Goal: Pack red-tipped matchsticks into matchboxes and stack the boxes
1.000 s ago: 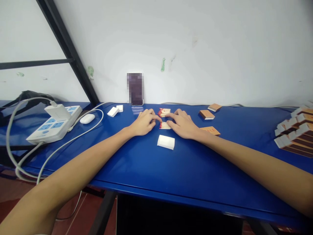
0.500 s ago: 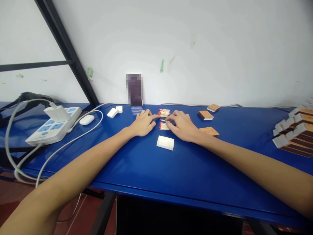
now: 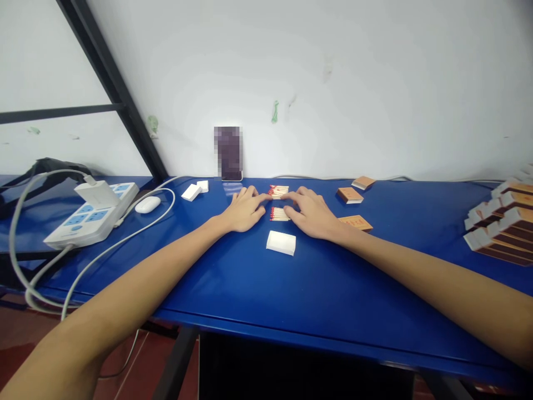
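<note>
Two groups of red-tipped matches lie on the blue table, a far group (image 3: 278, 192) and a near group (image 3: 280, 214), with a strip of bare blue between them. My left hand (image 3: 246, 210) rests palm down on the left, fingers apart, its index fingertip against the head side of the far group. On the right, my right hand (image 3: 310, 212) has its index fingertip at the far group's plain ends and its thumb beside the near group. Neither hand grips anything. Closer to me sits a white matchbox tray (image 3: 281, 243).
Orange matchbox sleeves (image 3: 350, 195) lie right of my right hand, one partly behind the wrist. Stacked matchboxes (image 3: 506, 222) stand at far right. Left are small white boxes (image 3: 191, 192), a white earbud case (image 3: 147, 204) and a power strip (image 3: 94, 214). A phone (image 3: 230, 154) leans against the wall.
My right fingers have parted, the index moving up to the far group. Matchsticks seen between the groups at those fingers no longer lie in the gap. The left hand barely moved.
</note>
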Tool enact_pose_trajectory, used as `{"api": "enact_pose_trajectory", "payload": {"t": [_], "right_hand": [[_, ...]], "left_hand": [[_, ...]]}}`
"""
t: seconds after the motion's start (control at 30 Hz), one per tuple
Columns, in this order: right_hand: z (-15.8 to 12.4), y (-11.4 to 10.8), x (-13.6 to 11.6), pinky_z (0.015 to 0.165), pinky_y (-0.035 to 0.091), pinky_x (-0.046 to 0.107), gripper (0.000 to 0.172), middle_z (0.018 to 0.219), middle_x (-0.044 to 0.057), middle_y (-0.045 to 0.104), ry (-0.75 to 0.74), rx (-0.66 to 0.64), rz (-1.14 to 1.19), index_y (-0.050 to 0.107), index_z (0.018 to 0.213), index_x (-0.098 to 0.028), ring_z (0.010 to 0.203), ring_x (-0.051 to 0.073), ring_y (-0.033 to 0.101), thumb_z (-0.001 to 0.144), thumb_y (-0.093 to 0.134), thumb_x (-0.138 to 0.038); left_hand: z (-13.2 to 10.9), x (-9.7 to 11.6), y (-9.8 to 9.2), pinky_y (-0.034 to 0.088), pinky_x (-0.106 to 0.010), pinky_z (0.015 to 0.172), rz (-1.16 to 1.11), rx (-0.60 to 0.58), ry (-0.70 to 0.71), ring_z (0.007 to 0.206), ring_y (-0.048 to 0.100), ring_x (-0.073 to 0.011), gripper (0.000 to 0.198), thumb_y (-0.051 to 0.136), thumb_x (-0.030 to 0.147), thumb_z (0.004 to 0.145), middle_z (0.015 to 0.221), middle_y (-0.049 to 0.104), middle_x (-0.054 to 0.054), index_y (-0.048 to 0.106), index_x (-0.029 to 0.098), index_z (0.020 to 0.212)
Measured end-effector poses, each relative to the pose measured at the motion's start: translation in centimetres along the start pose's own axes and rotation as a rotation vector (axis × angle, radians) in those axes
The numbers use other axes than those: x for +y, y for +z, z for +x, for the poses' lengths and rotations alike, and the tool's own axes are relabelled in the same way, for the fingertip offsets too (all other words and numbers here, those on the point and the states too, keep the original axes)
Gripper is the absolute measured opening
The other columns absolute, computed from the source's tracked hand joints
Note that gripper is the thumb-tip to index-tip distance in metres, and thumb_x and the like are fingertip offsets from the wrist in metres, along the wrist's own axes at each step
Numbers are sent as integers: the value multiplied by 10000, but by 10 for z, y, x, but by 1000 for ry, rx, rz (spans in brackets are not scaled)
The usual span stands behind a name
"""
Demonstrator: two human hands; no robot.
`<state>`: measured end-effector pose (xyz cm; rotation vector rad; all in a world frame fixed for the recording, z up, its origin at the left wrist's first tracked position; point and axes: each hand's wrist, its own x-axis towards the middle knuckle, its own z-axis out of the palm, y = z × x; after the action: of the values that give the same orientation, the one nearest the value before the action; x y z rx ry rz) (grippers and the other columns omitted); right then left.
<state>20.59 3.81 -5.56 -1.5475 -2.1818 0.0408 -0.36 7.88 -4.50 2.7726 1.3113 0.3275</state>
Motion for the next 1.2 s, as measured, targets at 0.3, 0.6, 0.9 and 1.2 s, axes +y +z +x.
{"api": "enact_pose_trajectory", "payload": {"t": [0.3, 0.6, 0.9, 1.2], "right_hand": [[1, 1, 1, 888, 408, 516, 516, 1090, 141, 532, 22, -87, -46, 550, 1395, -263, 1056, 334, 516, 958, 329, -424], [2, 2, 2, 881, 413, 515, 487, 1085, 138, 536, 18, -80, -48, 579, 1352, -273, 1053, 333, 518, 959, 339, -432], [2, 3, 3, 882, 411, 509, 486, 1067, 129, 529, 4, -74, -59, 567, 1367, -279, 1039, 324, 516, 964, 339, -427], [2, 1, 2, 869, 428, 507, 474, 1088, 138, 548, 30, -76, -48, 594, 1329, -264, 1040, 334, 528, 937, 392, -437]], "left_hand": [[0, -2, 2, 374, -490, 934, -11, 20, 8, 1063, 443, -281, 493, 337, 318, 957, 1133, 478, -98, 458, 281, 1434], [-1, 0, 1, 376, -489, 933, -16, 22, -14, 1057, 428, -291, 509, 311, 443, 984, 1120, 471, -99, 465, 285, 1442], [-1, 0, 1, 368, -499, 947, -13, 13, -7, 1065, 433, -292, 485, 320, 427, 985, 1116, 462, -97, 492, 294, 1419], [1, -1, 1, 366, -495, 955, -22, 11, -12, 1082, 431, -294, 470, 344, 404, 976, 1117, 466, -92, 502, 312, 1408]]}}
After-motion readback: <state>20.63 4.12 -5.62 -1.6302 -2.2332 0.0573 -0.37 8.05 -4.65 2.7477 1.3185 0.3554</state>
